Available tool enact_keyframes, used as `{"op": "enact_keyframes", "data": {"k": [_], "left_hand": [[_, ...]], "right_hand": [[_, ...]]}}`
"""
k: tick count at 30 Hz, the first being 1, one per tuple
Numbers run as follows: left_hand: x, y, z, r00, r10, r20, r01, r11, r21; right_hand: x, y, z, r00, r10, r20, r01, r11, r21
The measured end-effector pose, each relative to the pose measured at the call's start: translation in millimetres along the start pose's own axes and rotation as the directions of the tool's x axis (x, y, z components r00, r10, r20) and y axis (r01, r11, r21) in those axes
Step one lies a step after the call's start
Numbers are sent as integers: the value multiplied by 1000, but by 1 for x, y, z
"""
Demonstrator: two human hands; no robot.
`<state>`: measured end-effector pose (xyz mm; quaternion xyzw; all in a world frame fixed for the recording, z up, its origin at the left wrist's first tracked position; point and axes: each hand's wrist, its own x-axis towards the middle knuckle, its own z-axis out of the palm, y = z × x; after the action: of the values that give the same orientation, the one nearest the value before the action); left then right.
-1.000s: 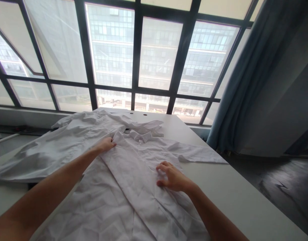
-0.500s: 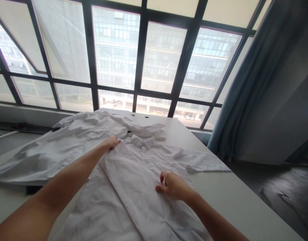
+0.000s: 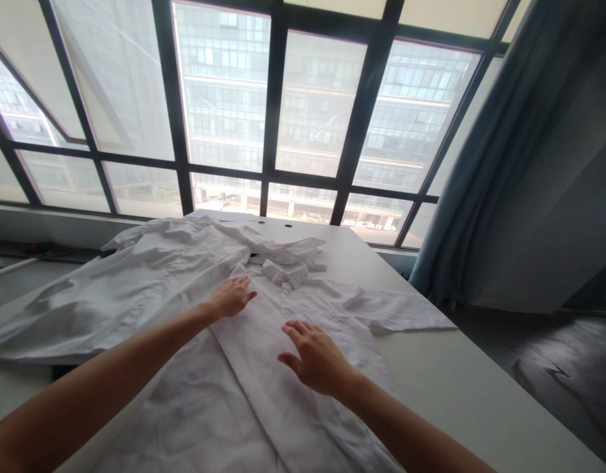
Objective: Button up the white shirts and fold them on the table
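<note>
A white collared shirt [image 3: 263,368] lies spread over the table in front of me, its collar [image 3: 285,273] toward the window and one sleeve [image 3: 406,310] stretched out to the right. My left hand [image 3: 232,297] rests on the shirt near the shoulder left of the collar, fingers extended and holding nothing. Over the middle of the shirt front is my right hand [image 3: 315,355], fingers stretched and thumb apart; whether it touches the cloth I cannot tell. A long fold edge runs down the shirt between my forearms.
Another white garment [image 3: 135,282] lies crumpled on the left, its sleeve reaching behind the collar. Both lie on a white table [image 3: 455,387] whose right edge slants toward me. Large dark-framed windows [image 3: 224,98] stand behind, with a blue-grey curtain [image 3: 470,190] at the right.
My left hand has let go of the cloth by the shoulder, opened, and moved slightly right. My right hand has shifted left and its curled fingers have straightened.
</note>
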<state>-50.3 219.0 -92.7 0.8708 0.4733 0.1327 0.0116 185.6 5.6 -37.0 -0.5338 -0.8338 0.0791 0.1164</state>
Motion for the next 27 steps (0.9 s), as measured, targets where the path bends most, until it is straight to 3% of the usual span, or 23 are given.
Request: {"op": "enact_keyframes", "data": {"k": [2, 6, 11, 15, 18, 20, 22, 23, 25, 27], "left_hand": [[-6, -5, 7, 995, -25, 96, 28, 999, -25], [3, -26, 13, 988, -92, 128, 100, 993, -61], [32, -46, 10, 983, -117, 139, 129, 988, -82], [45, -46, 5, 972, -122, 199, 130, 991, -27], [40, -37, 2, 986, -84, 144, 80, 996, 35], [28, -28, 1, 997, -23, 79, 20, 999, 45], [10, -20, 0, 998, 32, 48, -33, 999, 22], [0, -16, 0, 997, 51, 52, -52, 999, 12], [-18, -11, 1, 994, 59, 96, -60, 998, 5], [-32, -9, 3, 989, 44, 139, -45, 999, 7]], "right_hand": [[6, -3, 12, 995, -82, 60, 80, 996, 33], [7, 1, 24, 983, -101, 151, 86, 991, 98], [7, 5, 26, 989, -86, 121, 71, 989, 129], [13, 4, 32, 990, -96, 104, 82, 988, 132], [21, 19, 32, 995, -103, 21, 98, 984, 147], [23, 47, 23, 990, 23, -136, -2, 989, 149], [20, 90, 3, 920, 263, -291, -231, 963, 140], [15, 115, -9, 850, 412, -330, -390, 911, 133], [-1, 167, -33, 647, 664, -375, -681, 724, 108], [-21, 214, -49, 417, 831, -367, -866, 486, 117]]}}
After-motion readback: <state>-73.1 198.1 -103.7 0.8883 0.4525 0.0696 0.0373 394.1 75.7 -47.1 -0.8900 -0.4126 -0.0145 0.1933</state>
